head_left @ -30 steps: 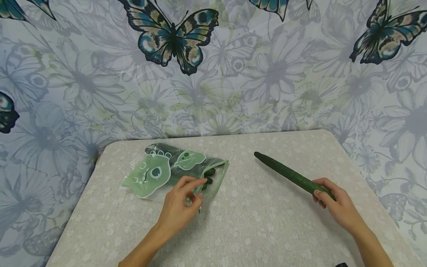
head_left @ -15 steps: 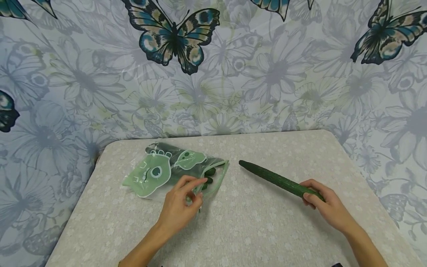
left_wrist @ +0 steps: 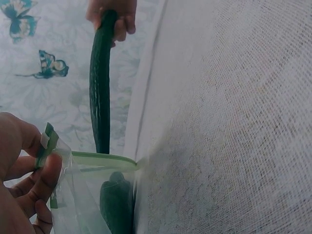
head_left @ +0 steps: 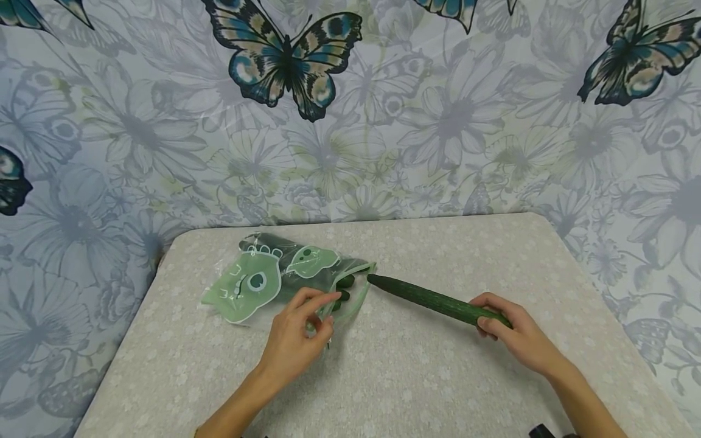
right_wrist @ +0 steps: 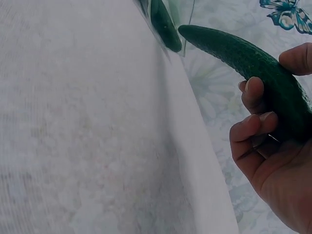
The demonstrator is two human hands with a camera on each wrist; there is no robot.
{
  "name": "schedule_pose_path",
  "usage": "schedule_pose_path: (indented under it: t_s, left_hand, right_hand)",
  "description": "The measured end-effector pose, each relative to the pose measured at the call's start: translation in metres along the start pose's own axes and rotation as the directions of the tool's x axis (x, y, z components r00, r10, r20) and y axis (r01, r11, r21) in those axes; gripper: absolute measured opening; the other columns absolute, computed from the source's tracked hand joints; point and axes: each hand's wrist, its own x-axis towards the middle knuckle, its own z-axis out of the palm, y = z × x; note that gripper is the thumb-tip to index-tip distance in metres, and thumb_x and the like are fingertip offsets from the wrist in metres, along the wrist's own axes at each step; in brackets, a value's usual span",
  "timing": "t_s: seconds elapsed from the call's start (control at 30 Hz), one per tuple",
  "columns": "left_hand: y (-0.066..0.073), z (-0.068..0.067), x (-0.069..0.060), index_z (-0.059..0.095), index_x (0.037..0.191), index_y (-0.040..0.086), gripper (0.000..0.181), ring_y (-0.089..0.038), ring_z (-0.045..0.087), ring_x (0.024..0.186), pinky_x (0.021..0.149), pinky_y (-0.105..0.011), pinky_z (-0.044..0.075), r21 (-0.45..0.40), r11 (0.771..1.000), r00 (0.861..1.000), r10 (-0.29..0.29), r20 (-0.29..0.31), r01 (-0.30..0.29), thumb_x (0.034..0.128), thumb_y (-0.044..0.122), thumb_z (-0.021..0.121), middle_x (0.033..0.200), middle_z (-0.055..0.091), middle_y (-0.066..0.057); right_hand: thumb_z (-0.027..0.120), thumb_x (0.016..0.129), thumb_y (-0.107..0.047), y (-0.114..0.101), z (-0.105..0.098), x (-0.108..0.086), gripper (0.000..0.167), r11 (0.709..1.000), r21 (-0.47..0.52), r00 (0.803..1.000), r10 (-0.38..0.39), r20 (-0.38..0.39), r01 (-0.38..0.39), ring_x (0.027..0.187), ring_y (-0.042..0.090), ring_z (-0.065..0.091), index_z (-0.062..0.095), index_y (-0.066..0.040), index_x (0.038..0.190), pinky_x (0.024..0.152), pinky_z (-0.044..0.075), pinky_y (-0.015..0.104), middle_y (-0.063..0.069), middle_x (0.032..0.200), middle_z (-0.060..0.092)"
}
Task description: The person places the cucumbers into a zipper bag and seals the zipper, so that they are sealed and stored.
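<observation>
A clear zip bag (head_left: 249, 289) with green cartoon prints lies on the left half of the table, its mouth turned to the right. Dark green cucumbers (head_left: 345, 281) show inside that mouth; one cucumber end (left_wrist: 117, 202) is seen through the plastic in the left wrist view. My left hand (head_left: 298, 337) pinches the near edge of the bag's opening between thumb and fingers. In my right hand (head_left: 517, 334) is a long cucumber (head_left: 427, 297), gripped by its right end. Its far tip is at the bag's mouth; whether it touches the rim I cannot tell.
A pale patterned cloth covers the table (head_left: 427, 377). Behind it hangs a butterfly-and-flower backdrop (head_left: 449, 121). A small black object (head_left: 541, 431) shows at the bottom edge, near the right forearm.
My right hand has carried the long cucumber leftward, bringing its tip from well right of the bag to the bag's mouth. The left hand and the bag have stayed in place.
</observation>
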Motion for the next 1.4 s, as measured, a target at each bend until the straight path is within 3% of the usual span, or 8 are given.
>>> schedule_pose_path:
  t_s: [0.33,0.77,0.93,1.1,1.4]
  left_hand:
    - [0.002,-0.001,0.0,0.074,0.135,0.029,0.045,0.003,0.065,0.072,0.045,-0.023,0.046,0.007,1.0,1.0,-0.009,0.004,0.009,0.0962,0.006,0.074,0.122,0.063,0.006]
    - [0.001,-0.002,-0.001,0.074,0.135,0.03,0.047,0.004,0.065,0.07,0.044,-0.02,0.044,0.004,1.0,1.0,0.0,-0.006,0.0,0.0948,0.004,0.073,0.122,0.063,0.006]
    - [0.0,-0.002,-0.001,0.074,0.135,0.028,0.048,0.003,0.065,0.071,0.045,-0.019,0.044,0.003,1.0,1.0,0.013,-0.013,-0.013,0.0945,0.003,0.073,0.123,0.063,0.007]
    - [0.001,-0.001,0.001,0.074,0.136,0.028,0.049,0.003,0.065,0.072,0.045,-0.019,0.043,0.0,1.0,0.999,0.029,-0.019,-0.029,0.0948,0.001,0.072,0.124,0.063,0.007]
    - [0.002,0.001,0.002,0.073,0.136,0.028,0.049,0.003,0.064,0.072,0.043,-0.017,0.039,0.003,1.0,1.0,0.024,-0.013,-0.024,0.0954,0.002,0.071,0.126,0.063,0.007]
  right_hand:
    - [0.055,0.107,0.001,-0.001,0.018,0.021,0.021,0.999,0.052,0.997,-0.02,0.077,0.016,0.072,0.029,0.056,0.066,-0.005,0.124,0.062,0.05,0.036,0.008,0.085,0.064]
    - [0.056,0.108,-0.007,0.001,0.042,0.054,0.022,0.998,0.061,0.99,0.001,0.142,-0.01,0.078,0.034,0.06,0.066,-0.011,0.128,0.067,0.052,0.034,0.021,0.093,0.069]
    - [0.058,0.109,-0.011,0.004,0.053,0.067,0.022,0.997,0.078,0.984,0.004,0.178,-0.018,0.08,0.024,0.06,0.066,-0.014,0.13,0.071,0.053,0.03,0.015,0.098,0.068]
    - [0.061,0.109,-0.015,0.004,0.065,0.079,0.025,0.995,0.093,0.977,-0.003,0.211,-0.017,0.089,0.011,0.061,0.065,-0.014,0.133,0.08,0.053,0.028,0.018,0.108,0.07]
    - [0.063,0.108,-0.021,0.0,0.088,0.101,0.031,0.995,0.095,0.969,-0.001,0.249,-0.023,0.097,0.015,0.063,0.063,-0.016,0.138,0.09,0.052,0.027,0.019,0.116,0.071]
